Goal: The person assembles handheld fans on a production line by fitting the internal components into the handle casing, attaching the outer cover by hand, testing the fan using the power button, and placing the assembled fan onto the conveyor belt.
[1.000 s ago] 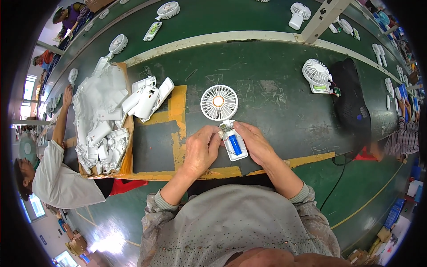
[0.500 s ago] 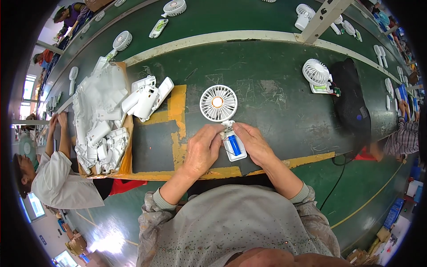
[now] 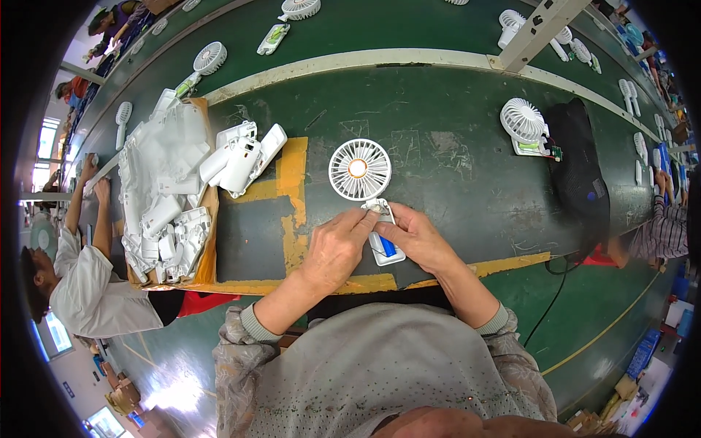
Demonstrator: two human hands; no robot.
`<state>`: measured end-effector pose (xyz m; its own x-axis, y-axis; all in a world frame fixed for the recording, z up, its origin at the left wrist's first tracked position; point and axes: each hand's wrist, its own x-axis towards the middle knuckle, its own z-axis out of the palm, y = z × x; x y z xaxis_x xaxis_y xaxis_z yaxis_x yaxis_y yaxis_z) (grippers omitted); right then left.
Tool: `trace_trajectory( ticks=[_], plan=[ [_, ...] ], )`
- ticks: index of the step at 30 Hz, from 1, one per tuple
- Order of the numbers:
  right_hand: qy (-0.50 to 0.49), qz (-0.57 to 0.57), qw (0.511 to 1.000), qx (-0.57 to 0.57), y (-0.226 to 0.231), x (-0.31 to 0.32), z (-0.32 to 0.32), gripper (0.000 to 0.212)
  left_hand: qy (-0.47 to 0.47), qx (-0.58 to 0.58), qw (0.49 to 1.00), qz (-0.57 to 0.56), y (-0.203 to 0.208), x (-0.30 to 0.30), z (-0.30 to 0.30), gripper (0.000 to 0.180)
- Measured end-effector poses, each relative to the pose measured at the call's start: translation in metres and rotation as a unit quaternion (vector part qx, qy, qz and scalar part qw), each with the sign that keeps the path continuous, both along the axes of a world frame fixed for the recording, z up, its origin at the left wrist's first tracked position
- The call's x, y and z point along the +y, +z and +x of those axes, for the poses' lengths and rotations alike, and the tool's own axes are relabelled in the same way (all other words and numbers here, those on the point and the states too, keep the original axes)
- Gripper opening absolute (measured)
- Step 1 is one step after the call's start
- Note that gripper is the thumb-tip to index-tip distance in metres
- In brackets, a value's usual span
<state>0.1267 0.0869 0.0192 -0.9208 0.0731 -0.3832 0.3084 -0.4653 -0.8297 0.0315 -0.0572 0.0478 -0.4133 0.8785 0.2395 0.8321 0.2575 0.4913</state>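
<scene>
Had white fan (image 3: pixel 360 175) on the counter (image 3: pixel 453 197), in front of the body, close to the taped near edge. Saw handle (image 3: pixel 388 259) uncovered, blue battery (image 3: pixel 388 247) partly showing inside.

Had right hand's (image 3: pixel 422 242) grip clamped on the handle's upper part, thumb across the battery's upper end. Had left hand's (image 3: pixel 337 247) grip with fingertips together at the neck, opposite side. Couldn't tell whether clamped on the neck itself or on some small part; contact hidden.

Judged as risks: could unseat the battery by pressing off-centre with the thumb. Could nip or tug any lead under the fingers (not visible) by twisting one hand against the other. Could strain the neck by lifting the handle alone, without supporting the head. Could slide the handle over the near edge by pulling toward the body.

Pointed head-first away from the body, ribbed face and orange-ringed hub up, handle's bottom end toward the body. Ran lengthwise far to near, bottom end swung slightly right.

Also noted carton (image 3: pixel 212 248) of white shells (image 3: pixel 164 197) at left, loose shells (image 3: pixel 241 164) beside it. Spotted second fan (image 3: pixel 523 120) well off to the right, by black bag (image 3: pixel 580 168).
</scene>
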Motion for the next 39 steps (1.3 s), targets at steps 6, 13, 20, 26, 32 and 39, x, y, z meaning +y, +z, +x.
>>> trace_trajectory(
  ticks=[6,13,20,26,32,39],
  plan=[
    [-0.008,-0.016,1.0,-0.004,0.002,0.0,-0.001,0.025,-0.001,-0.005,0.999,-0.045,0.006,0.003,0.001,0.03],
    [-0.005,-0.017,1.0,0.005,-0.003,0.001,-0.001,0.024,0.014,-0.015,1.0,-0.012,0.012,0.013,-0.009,0.016],
    [-0.019,-0.024,0.999,0.016,-0.005,-0.001,0.0,0.022,0.028,-0.064,0.997,0.017,0.009,0.019,-0.01,0.009],
    [-0.024,-0.004,1.0,0.008,-0.009,-0.003,0.002,0.025,0.001,-0.058,0.998,-0.016,0.006,0.023,-0.013,0.008],
    [-0.007,0.058,0.998,0.014,-0.004,-0.001,-0.001,0.03,-0.005,-0.032,0.999,0.003,0.002,0.028,-0.014,0.007],
    [0.021,-0.021,0.998,0.053,-0.004,0.006,0.001,0.033,-0.026,-0.059,0.997,-0.03,0.01,0.024,-0.013,0.01]
  ],
)
